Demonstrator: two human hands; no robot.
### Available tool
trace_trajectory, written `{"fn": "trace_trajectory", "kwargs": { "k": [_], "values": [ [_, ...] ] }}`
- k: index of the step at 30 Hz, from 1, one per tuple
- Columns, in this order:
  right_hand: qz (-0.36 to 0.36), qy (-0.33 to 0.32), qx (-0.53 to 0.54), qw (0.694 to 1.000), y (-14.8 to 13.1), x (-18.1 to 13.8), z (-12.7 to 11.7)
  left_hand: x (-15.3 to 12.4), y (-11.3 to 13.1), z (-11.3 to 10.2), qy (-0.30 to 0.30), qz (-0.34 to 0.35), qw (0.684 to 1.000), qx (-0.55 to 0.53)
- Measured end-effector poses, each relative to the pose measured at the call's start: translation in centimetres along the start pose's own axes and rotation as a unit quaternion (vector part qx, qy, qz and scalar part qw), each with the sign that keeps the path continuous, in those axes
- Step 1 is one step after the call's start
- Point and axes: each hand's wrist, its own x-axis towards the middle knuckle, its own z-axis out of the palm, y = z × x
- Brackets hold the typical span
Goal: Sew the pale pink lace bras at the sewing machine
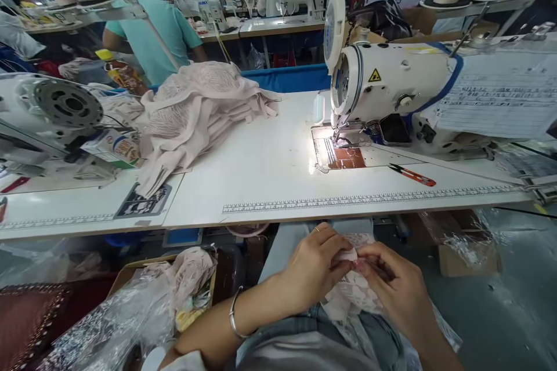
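Note:
Over my lap, just below the table edge, my left hand [319, 261] and my right hand [391, 281] pinch one pale pink lace fabric piece [354, 295] between their fingertips. The fingertips of both hands nearly meet, and part of the cloth hangs down onto my legs. Fingers cover the exact spot being gripped. Beyond my hands stands a white sewing machine [374, 78], its lamp lighting the needle area. Red-handled thread snips [413, 175] lie on the white table [261, 156] to the right of the needle plate.
A heap of pale pink garments [195, 110] covers the table's left-middle. Another sewing machine [47, 122] stands at far left. A ruler strip [348, 200] runs along the front edge. Below left is a box [126, 272] with fabric and plastic. A person in a teal shirt [152, 29] sits beyond.

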Motion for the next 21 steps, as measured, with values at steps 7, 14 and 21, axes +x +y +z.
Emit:
{"fn": "trace_trajectory", "kwargs": {
  "k": [7,14,21],
  "values": [
    [0.021,0.28,-0.001,0.96,3.5,0.2,-3.9,0.0,-0.3,-0.5,0.034,-0.118,0.989,-0.076],
    [-0.04,0.301,-0.336,0.892,5.9,0.4,-8.7,0.8,-0.5,-1.9,0.032,-0.197,0.968,-0.149],
    [-0.111,0.051,-0.153,0.981,1.1,-0.1,-0.9,1.1,-0.7,-2.1,0.043,-0.172,0.97,-0.165]
  ]
}}
